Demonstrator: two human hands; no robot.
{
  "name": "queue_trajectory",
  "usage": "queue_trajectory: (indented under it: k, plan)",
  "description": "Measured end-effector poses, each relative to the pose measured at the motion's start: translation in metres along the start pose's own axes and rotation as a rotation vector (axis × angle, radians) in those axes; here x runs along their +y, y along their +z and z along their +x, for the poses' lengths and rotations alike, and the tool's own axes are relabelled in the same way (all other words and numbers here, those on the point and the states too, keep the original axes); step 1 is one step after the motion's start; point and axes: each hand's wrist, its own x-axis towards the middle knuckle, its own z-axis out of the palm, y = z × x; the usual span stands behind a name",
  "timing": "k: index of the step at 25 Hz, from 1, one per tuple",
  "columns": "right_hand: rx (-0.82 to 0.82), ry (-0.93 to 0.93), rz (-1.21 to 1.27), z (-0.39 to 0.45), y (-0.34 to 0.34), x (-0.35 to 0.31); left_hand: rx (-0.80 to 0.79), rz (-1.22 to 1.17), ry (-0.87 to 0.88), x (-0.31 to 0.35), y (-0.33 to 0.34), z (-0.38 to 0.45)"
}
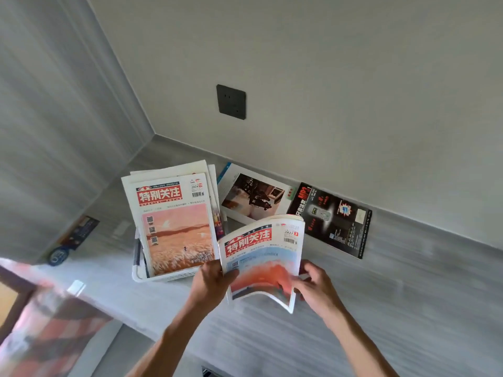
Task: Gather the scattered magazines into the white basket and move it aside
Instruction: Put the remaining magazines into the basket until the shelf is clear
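Both hands are on one magazine, low and centre in the frame: the left hand pinches the red-titled magazine by its left edge, thumb over the cover, while the right hand grips its right edge, fingers curled around the pages. The trouble is plain to see: the magazine bows upward between the two hands, cover arched and lower corner drooping, so if either grip loosens the pages could fan open and slide out. There's a second risk at the white basket, just left of the hands: it is already packed with upright magazines, the front one a pink-cover magazine that leans back and stands well above the rim. Pushing a floppy, bent copy into that crowd could catch on the rim or knock the leaning stack over. Two magazines lie flat against the wall, centre right of the frame: a photo-cover magazine and, touching it on the right, a black magazine. The held copy looks soft and thin, with a white cover, red title block, a red-orange picture below and a barcode at its upper right. The whole view is motion-blurred.
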Motion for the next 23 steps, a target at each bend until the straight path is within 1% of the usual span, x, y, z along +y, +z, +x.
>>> queue_trajectory:
  k: [2, 4, 6, 7, 10, 13, 14, 16, 17, 18, 19, 20, 22, 23]
  plan:
    - [0.037, -0.128, 0.006, 0.012, 0.014, -0.038, 0.155, -0.076, 0.065, 0.013, -0.044, 0.002]
    - [0.030, -0.276, 0.026, 0.031, 0.037, -0.083, 0.290, -0.128, 0.094, 0.021, -0.094, 0.011]
    - [0.007, -0.387, -0.036, 0.053, 0.063, -0.121, 0.366, -0.078, 0.024, 0.021, -0.129, 0.028]
    - [-0.017, -0.399, -0.077, 0.065, 0.082, -0.138, 0.385, -0.027, -0.018, 0.016, -0.147, 0.035]
    - [-0.096, -0.307, -0.172, 0.090, 0.129, -0.157, 0.365, 0.027, -0.112, -0.010, -0.176, 0.048]
    - [-0.146, -0.162, -0.171, 0.096, 0.175, -0.148, 0.319, -0.003, -0.201, -0.047, -0.194, 0.051]
    - [-0.138, -0.146, -0.164, 0.095, 0.184, -0.142, 0.362, 0.030, -0.220, -0.053, -0.195, 0.050]
    - [-0.069, -0.156, -0.105, 0.092, 0.195, -0.128, 0.555, 0.194, -0.188, -0.061, -0.191, 0.048]
    - [-0.029, -0.164, -0.081, 0.090, 0.194, -0.121, 0.652, 0.250, -0.135, -0.062, -0.189, 0.047]
    - [0.008, -0.159, -0.076, 0.088, 0.191, -0.113, 0.716, 0.269, -0.052, -0.058, -0.186, 0.046]
    - [0.040, -0.132, -0.085, 0.086, 0.184, -0.102, 0.714, 0.261, 0.054, -0.051, -0.179, 0.046]
    - [0.072, -0.082, -0.101, 0.083, 0.176, -0.090, 0.637, 0.260, 0.160, -0.042, -0.167, 0.044]
    - [0.153, 0.028, -0.157, 0.076, 0.154, -0.064, 0.387, 0.299, 0.355, -0.024, -0.132, 0.041]
    - [0.192, 0.072, -0.201, 0.074, 0.143, -0.054, 0.270, 0.325, 0.423, -0.017, -0.114, 0.040]
